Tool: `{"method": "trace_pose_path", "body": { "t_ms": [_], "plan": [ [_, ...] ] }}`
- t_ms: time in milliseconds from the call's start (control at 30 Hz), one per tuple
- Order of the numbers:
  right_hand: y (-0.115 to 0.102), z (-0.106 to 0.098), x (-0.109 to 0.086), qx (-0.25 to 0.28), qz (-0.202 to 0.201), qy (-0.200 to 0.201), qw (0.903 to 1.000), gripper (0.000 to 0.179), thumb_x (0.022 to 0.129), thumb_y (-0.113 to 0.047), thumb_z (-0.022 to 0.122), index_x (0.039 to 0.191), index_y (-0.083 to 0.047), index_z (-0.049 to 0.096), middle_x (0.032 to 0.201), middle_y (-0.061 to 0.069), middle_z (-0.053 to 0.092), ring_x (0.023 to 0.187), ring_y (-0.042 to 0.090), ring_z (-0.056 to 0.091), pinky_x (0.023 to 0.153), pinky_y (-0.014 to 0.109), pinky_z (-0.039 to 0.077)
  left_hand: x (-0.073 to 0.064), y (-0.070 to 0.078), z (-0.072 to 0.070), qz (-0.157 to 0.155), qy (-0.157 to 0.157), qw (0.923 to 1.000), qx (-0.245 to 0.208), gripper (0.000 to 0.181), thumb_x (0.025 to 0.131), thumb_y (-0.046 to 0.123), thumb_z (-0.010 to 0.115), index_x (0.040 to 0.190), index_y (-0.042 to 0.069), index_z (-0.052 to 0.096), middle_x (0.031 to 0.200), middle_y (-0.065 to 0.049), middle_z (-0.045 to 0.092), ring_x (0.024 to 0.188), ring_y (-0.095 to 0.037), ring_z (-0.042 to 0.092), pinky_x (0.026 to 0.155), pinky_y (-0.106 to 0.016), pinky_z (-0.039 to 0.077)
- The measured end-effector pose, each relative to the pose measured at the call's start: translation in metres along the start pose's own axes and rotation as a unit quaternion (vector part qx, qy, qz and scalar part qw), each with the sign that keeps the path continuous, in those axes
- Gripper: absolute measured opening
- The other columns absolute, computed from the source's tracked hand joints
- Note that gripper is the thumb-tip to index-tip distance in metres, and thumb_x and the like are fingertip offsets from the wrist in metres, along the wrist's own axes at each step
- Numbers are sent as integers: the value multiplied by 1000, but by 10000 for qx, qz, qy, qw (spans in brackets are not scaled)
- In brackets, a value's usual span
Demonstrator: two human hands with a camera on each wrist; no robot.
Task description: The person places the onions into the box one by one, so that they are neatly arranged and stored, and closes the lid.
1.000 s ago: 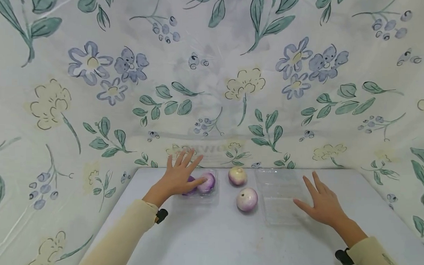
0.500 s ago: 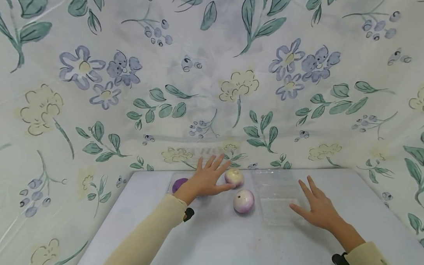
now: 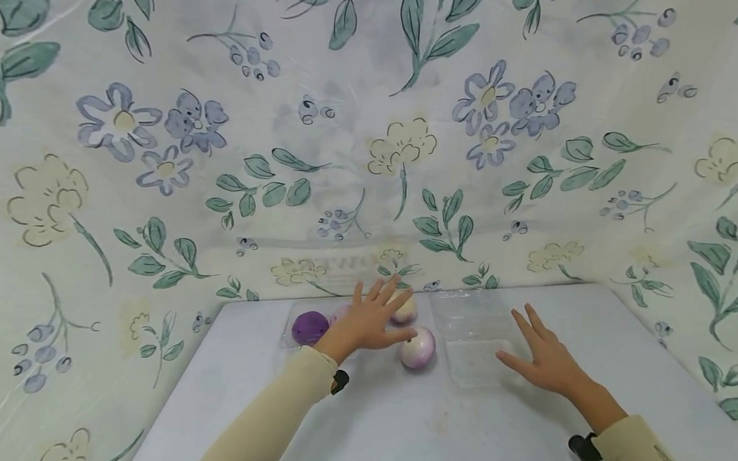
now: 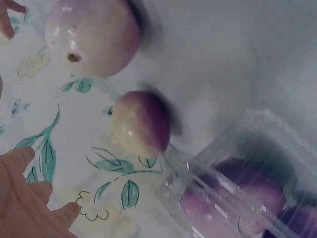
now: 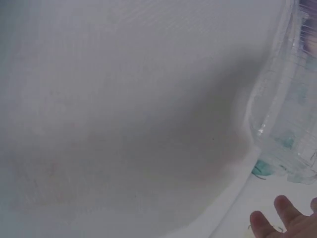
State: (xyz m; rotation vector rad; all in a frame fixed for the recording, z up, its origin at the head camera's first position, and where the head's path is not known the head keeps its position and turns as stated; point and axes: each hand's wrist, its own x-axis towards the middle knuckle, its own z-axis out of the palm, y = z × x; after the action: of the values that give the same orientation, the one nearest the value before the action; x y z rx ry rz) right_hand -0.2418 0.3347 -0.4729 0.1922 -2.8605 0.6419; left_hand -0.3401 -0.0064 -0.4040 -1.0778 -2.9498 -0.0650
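"What filled the view?"

"A flowered cloth (image 3: 347, 155), cut off at the head view's edges, behind a white table (image 3: 399, 428) whose near side ran out of sight."

"And the boxes?"

"The right box (image 3: 477, 362), clear plastic, was hard to make out against the tabletop. The left box (image 3: 299, 306) was partly hidden."

"By what?"

"The left hand (image 3: 368, 322), fingers spread wide, holding nothing. I couldn't tell whether its thumb touched the front onion (image 3: 420, 349). The right hand (image 3: 544, 357) was just beside the right box, fingers apart, also holding nothing; its own wrist view cut it off."

"The onions?"

"The front onion sat between the boxes, the back onion (image 3: 407, 312) behind it, partly covered by fingers. The left box held a purple ball (image 3: 310, 328) and a mostly hidden pale onion (image 3: 339, 315)."

"Any change from half a second earlier?"

"The left thumb had overlapped the back onion, then the front one. The pale onion had peeked out."
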Motion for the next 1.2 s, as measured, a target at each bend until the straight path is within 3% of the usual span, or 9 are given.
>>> {"method": "trace_pose_path", "body": {
  "t_ms": [267,567,833,1100,1200],
  "plan": [
    [-1,1,0,210,-128,-201,9995,93,90,-59,60,157,-5,23,162,29,12,136,62,30,97,78,33,-1,7,8,41,97,9999,-71,83,92,70,45,159,28,18,168,-6,5,154,-36,8,117,-69,-2],
    [-4,2,0,369,-114,-527,9979,94,89,-58,62,157,-5,23,162,29,11,138,62,26,99,79,31,-2,3,11,-8,53,9999,-112,82,93,68,46,159,27,20,168,-7,5,154,-36,10,117,-69,-1],
    [1,11,-1,752,11,-795,9940,102,89,-57,64,156,4,16,162,31,7,144,56,17,109,73,23,2,12,24,59,-83,9993,-373,83,92,70,45,159,28,20,168,-4,3,154,-34,9,117,-70,3],
    [3,14,-1,1250,-11,-719,9895,113,84,-48,74,153,12,8,161,34,2,146,56,9,113,71,15,10,26,37,275,-68,9953,-922,84,90,64,57,158,26,24,168,-4,12,154,-30,16,119,-66,7],
    [4,14,-1,1503,34,-788,9855,115,83,-44,76,153,12,5,161,34,-1,146,56,5,113,72,12,12,29,43,351,46,9932,-1107,83,89,57,64,156,21,31,165,-7,22,150,-31,25,117,-65,18]
  ]
}}
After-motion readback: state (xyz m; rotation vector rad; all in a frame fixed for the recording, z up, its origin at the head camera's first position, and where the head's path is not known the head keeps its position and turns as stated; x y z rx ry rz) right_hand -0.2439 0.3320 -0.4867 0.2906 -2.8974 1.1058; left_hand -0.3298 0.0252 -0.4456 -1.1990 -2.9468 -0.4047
